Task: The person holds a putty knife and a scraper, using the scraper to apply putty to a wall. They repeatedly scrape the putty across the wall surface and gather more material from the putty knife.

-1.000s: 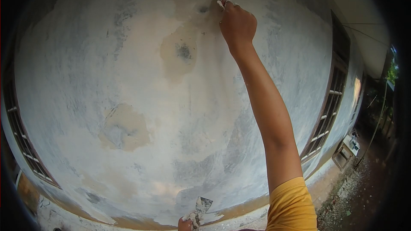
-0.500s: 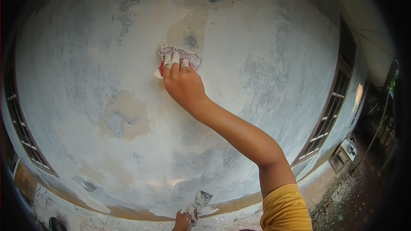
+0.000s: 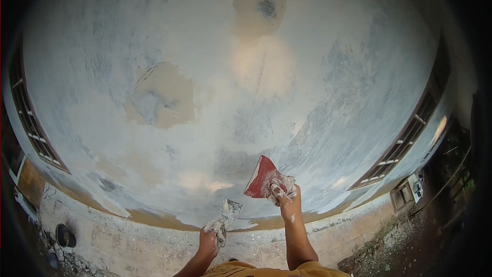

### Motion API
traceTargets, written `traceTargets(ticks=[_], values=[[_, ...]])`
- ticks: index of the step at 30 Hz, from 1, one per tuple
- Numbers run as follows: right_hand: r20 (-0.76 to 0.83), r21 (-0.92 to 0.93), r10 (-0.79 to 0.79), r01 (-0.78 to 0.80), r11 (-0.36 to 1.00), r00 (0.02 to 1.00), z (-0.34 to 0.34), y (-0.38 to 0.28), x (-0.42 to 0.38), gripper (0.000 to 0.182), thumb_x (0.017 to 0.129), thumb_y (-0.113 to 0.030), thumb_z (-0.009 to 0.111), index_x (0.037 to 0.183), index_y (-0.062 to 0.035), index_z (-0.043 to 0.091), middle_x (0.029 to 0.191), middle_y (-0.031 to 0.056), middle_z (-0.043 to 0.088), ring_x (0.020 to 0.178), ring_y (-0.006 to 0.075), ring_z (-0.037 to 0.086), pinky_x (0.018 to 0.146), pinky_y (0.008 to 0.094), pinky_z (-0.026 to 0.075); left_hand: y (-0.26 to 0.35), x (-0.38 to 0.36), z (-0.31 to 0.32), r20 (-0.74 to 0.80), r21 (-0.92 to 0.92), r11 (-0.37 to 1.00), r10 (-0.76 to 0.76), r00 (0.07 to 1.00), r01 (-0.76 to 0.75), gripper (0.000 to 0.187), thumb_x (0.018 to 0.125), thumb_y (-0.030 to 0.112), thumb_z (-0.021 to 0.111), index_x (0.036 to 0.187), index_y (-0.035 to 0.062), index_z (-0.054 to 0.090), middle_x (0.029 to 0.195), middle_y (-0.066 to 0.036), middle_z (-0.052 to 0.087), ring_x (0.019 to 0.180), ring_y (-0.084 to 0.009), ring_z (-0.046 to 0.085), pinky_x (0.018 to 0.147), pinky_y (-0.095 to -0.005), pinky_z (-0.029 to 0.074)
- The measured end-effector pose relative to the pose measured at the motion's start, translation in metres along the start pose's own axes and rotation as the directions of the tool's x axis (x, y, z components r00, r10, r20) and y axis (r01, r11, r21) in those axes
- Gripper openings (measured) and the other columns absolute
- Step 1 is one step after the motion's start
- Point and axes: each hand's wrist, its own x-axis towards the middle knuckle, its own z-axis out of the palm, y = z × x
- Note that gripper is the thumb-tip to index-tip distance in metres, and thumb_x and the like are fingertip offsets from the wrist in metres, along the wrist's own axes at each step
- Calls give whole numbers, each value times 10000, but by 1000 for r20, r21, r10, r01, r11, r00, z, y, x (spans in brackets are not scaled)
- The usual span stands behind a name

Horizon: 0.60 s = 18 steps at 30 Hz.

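My right hand, crusted with white filler, grips a red putty spreader at its smeared end, with the wide blade pointing up and left. To its left and lower, my left hand is closed around the handle of a putty knife. The knife's metal blade points upward and is coated with pale paste, as is its handle. Both tools are in front of the lower part of a patchy white-grey wall. Whether either blade touches the wall cannot be told.
Beige patches mark the wall at left and at the top. Barred windows stand at the left and right. A dark bucket sits on the ground at lower left. Rubble and a wooden frame are at right.
My right hand has come down from high on the wall with the red spreader, near my left hand. The view has tilted downward, showing more of the ground and my left forearm.
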Motion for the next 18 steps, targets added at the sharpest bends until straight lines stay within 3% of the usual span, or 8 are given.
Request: traceTargets(ticks=[2, 3, 5, 9, 12, 15, 17, 18], values=[[-47, 600, 350, -254, 759, 936, -6, 50, -24, 381, 727, 27, 509, 1107, 25, 527, 1014, 89, 604, 913, 222, 603, 784, 324, 501, 1, 0, -2, -10, -61, 997, 41, 999, -41, 244, 853, 52, 501, 1074, -38, 548, 818, -93, 614, 625, -147, 570, 508, -250, 449], [-32, 589, 392, -299, 751, 920, -5, 68, -33, 381, 727, 27, 509, 1107, 25, 527, 1014, 89, 604, 913, 222, 603, 784, 324, 501, 0, 2, -3, -20, -63, 997, 49, 999, -50, 243, 854, 51, 501, 1076, -36, 548, 830, -90, 616, 637, -145, 572, 531, -244, 454], [51, 779, 491, -342, 525, 869, -4, 96, -60, 441, 750, -37, 410, 1187, -8, 457, 1099, 99, 560, 992, 232, 565, 838, 326, 483, -2, 5, -7, -13, -63, 997, 53, 999, -54, 243, 856, 42, 495, 1081, -35, 547, 863, -87, 618, 672, -143, 576, 573, -241, 461], [83, 736, 579, -442, 513, 811, 4, 109, -91, 427, 776, -48, 395, 1197, -17, 458, 1131, 104, 551, 1024, 221, 552, 869, 323, 462, -11, 7, -9, -89, -47, 998, 46, 995, -50, 263, 860, 8, 463, 1108, -42, 533, 947, -93, 613, 775, -147, 585, 663, -254, 471], [106, 728, 656, -507, 460, 747, 14, 108, -103, 410, 798, -61, 391, 1200, -19, 458, 1135, 103, 551, 1017, 216, 559, 853, 321, 473, -18, 12, -12, 29, -76, 995, 61, 998, -59, 292, 865, -10, 436, 1145, -43, 513, 1006, -97, 601, 864, -141, 577, 738, -254, 464], [99, 801, 671, -459, 384, 735, 25, 101, -111, 401, 810, -64, 390, 1201, -10, 457, 1136, 103, 554, 1001, 212, 569, 830, 331, 489, -21, 15, -6, 42, 30, 982, 186, 982, -187, 314, 866, -7, 425, 1169, -42, 496, 1034, -98, 595, 903, -147, 568, 791, -251, 446], [115, 809, 694, -472, 349, 711, 26, 94, -114, 407, 808, -44, 384, 1206, 1, 453, 1138, 108, 554, 989, 216, 576, 830, 341, 494, -21, 15, -2, 177, 216, 866, 420, 890, -452, 314, 864, -2, 427, 1168, -57, 484, 1052, -100, 588, 913, -146, 560, 816, -257, 431], [103, 796, 696, -478, 371, 711, 28, 91, -115, 404, 807, -42, 382, 1201, 6, 454, 1132, 113, 555, 990, 219, 575, 831, 340, 494, -22, 15, -3, 180, 217, 866, 417, 891, -450, 314, 864, -2, 427, 1168, -57, 484, 1052, -100, 588, 913, -146, 560, 816, -257, 431]])
